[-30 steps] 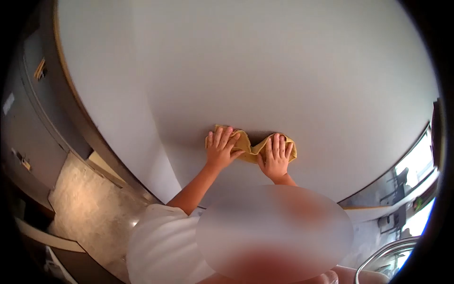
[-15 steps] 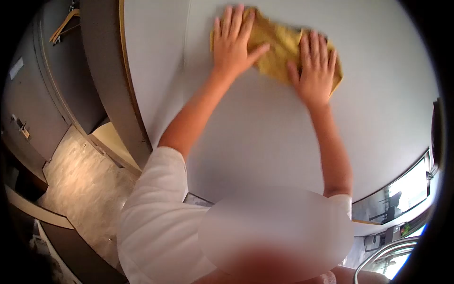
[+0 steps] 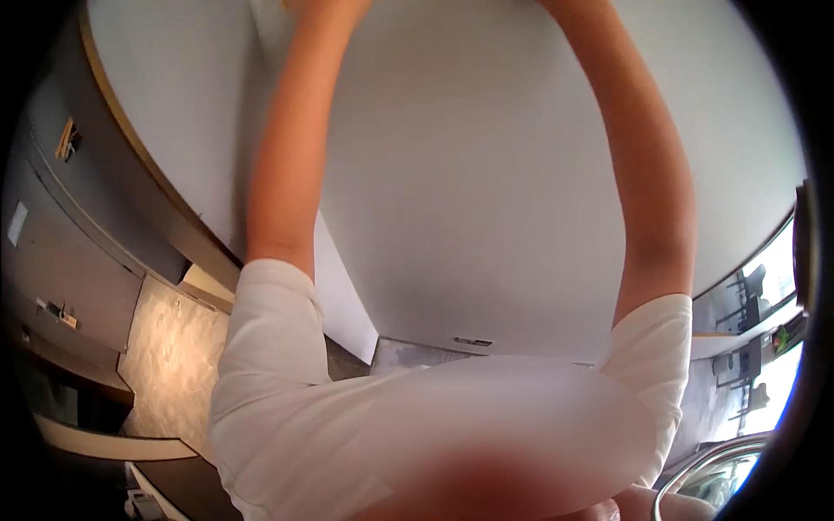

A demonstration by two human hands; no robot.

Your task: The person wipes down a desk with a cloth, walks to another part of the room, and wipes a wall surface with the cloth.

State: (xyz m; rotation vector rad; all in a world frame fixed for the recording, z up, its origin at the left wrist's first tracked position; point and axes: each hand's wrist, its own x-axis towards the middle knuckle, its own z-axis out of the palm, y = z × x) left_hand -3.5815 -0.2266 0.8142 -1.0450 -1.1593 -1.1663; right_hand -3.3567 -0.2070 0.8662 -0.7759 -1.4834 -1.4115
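Both of my bare forearms reach up past the top edge of the view, against a large grey wall panel [image 3: 469,174]. My left hand is cut off above the wrist at the upper left, and my right hand is out of frame at the upper right. A tiny yellow patch [image 3: 286,4] shows at the top edge beside my left wrist; it may be part of the cloth, the rest of which is hidden. What the fingers are doing cannot be seen.
On the left are a dark door [image 3: 69,252], wooden hangers [image 3: 65,139] and a lit stone-look floor [image 3: 174,356]. A mirror or screen [image 3: 756,286] hangs at the right. A curved metal rim [image 3: 712,460] is at the lower right. A small fitting [image 3: 472,341] sits low ahead.
Both hands and nearly all of the yellow cloth have left the view over the top edge. The view has tilted lower, so more of the floor and lower wall shows.
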